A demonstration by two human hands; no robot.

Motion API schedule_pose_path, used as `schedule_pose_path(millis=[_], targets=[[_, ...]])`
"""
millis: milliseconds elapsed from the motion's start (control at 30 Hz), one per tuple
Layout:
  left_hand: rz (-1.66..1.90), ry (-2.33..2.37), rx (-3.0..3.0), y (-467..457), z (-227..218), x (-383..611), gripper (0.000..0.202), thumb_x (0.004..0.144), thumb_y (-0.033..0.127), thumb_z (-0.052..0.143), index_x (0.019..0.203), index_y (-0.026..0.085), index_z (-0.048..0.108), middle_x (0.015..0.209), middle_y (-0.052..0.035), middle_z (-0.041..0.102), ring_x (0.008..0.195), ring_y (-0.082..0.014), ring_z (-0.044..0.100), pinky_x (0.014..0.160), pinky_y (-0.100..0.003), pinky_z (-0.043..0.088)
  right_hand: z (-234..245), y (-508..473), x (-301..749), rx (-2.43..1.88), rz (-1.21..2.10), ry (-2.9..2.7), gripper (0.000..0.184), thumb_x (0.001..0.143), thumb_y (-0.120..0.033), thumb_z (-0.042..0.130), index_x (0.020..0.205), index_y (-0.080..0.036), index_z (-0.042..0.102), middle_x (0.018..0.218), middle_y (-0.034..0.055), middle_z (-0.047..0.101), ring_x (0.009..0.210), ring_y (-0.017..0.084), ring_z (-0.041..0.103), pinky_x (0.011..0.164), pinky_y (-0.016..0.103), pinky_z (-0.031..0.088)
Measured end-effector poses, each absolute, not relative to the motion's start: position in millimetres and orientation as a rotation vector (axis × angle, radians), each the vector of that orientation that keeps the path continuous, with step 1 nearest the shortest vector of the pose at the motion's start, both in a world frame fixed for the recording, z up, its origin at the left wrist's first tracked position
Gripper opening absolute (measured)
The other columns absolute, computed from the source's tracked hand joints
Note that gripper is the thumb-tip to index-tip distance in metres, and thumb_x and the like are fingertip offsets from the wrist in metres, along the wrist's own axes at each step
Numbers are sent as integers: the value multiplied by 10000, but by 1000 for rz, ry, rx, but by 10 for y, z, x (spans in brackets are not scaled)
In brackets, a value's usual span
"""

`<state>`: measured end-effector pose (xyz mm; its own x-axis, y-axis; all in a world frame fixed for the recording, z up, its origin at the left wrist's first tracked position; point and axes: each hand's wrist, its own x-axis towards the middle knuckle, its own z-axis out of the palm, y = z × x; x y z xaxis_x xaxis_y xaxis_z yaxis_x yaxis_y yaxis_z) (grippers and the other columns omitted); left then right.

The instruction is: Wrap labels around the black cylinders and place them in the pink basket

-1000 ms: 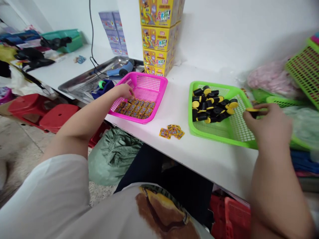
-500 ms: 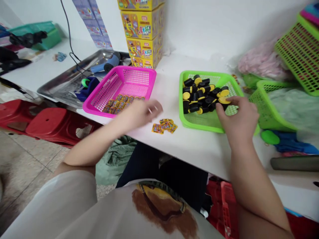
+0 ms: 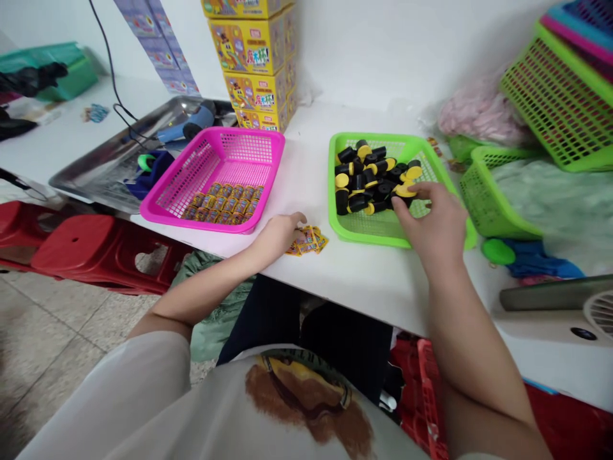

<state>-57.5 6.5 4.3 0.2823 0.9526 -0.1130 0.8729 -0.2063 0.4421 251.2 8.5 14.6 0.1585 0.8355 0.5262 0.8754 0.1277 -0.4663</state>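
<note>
My right hand is closed, thumb and fingers pinching a small black canister with a yellow cap over the green basket. Several more black canisters with yellow caps lie heaped in that basket. On the table, my left hand has its fingers bent down at the left edge of a small pile of yellow-and-purple printed labels; its fingertips are partly hidden. Left of it stands a pink basket, where several canisters in yellow-and-purple printed wraps lie in rows.
Yellow printed boxes are stacked against the wall. A metal tray with a blue heat-gun-like tool and a tape dispenser stands at left. Another green basket with plastic bags is at right. Red stools stand below.
My left hand has moved from beside the pink basket down to the printed labels. The right hand keeps its pinch on the canister in the green basket. The whole view has shifted slightly.
</note>
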Motion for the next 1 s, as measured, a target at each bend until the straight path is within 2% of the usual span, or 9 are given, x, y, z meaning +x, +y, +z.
schedule_pose_path(millis=[100,267,400,567,633,733,800,867,1000], targets=[[150,1734,2214,9,74,-543,339,1030,298,636,1329,192,752,1057,-145,827,1023,-293,800,909,-362,608,139,79,2500,-1671,-51,-1647,298,909,-453,650,1140,-265,664,1128,111,773,1146,354,701,1034,540,538],[-32,1888,2336,-43,185,-502,477,1101,404,502,1516,223,651,1071,-195,814,1018,-365,801,838,-414,596,144,72,2485,-1685,-46,-1637,292,904,-436,666,1139,-263,666,1120,115,767,1137,352,694,1034,542,532],[-76,1826,2394,-37,262,-509,385,1105,354,496,1300,206,793,1104,-182,816,1028,-330,796,879,-393,587,116,97,2514,-1660,-62,-1646,288,912,-437,678,1144,-268,661,1114,108,767,1126,341,695,1022,534,547],[540,1527,2449,-34,298,-549,212,1051,265,619,1118,172,797,1004,-93,822,913,-205,781,840,-290,585,47,136,2558,-1612,-80,-1646,295,897,-422,708,1139,-257,667,1105,108,772,1106,339,708,1021,540,558],[851,1351,2357,-28,326,-527,258,1046,262,634,1269,184,735,915,-46,802,793,-154,753,768,-252,576,28,141,2566,-1600,-94,-1651,305,911,-426,706,1156,-248,674,1116,119,771,1111,338,709,1029,543,560],[1110,1048,2159,39,385,-394,544,1029,244,658,1556,250,524,858,15,767,684,-114,713,704,-230,575,15,149,2575,-1543,-132,-1671,335,947,-401,671,1234,-229,679,1202,145,765,1159,338,711,1071,562,555],[1141,865,2065,134,427,-247,644,1008,235,689,1606,282,454,821,36,740,666,-114,711,684,-236,588,15,158,2584,-1485,-161,-1674,400,963,-382,655,1328,-217,671,1277,161,755,1193,338,711,1094,573,554],[1133,741,2023,256,459,-88,637,972,232,746,1561,283,509,838,34,737,691,-117,725,683,-238,601,21,166,2593,-1440,-178,-1659,464,971,-400,661,1397,-215,666,1275,162,762,1155,330,728,1071,571,575],[1182,665,2059,463,421,120,560,872,233,876,1388,241,660,926,24,760,733,-100,730,694,-205,585,56,141,2587,-1328,-153,-1555,481,964,-540,698,1335,-238,749,1019,97,803,847,247,738,915,500,643]])
